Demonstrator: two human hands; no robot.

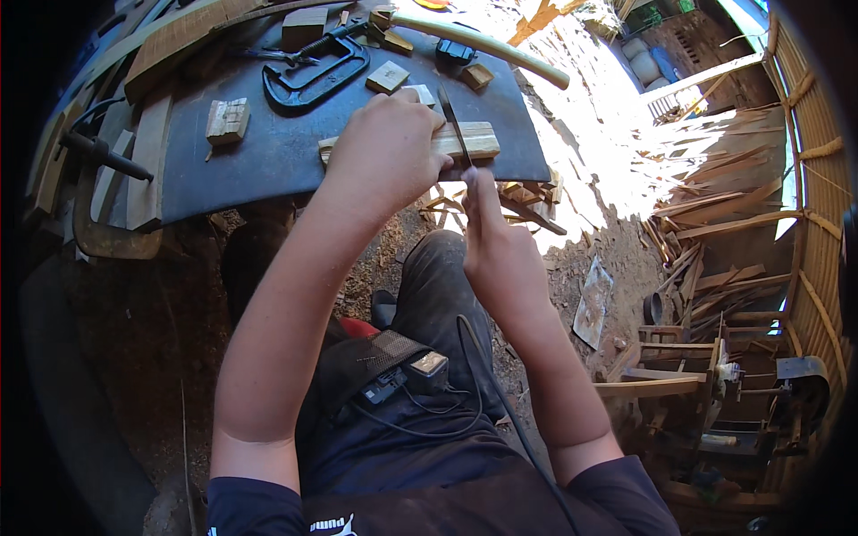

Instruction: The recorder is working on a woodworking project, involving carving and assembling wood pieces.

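A short pale strip of wood (480, 140) lies near the front edge of the dark worktable (223, 174). My left hand (389, 138) is closed over its middle, pressing it down. Across the strip's right part runs a narrow dark metal blade (453, 122); whether it is a file or a knife I cannot tell. My right hand (505, 259) is wrapped round the near end of this bladed tool, just off the table edge, and its fingers hide the handle. A small pale wood block (388, 77) sits just beyond my left hand.
A black C-clamp (279, 94) lies at the table's back. Another wood block (228, 121) stands to the left, near a rusty clamp (116, 243) on the table's left edge. A long curved wooden handle (487, 46) crosses the far right. Split wood (724, 214) is heaped at right.
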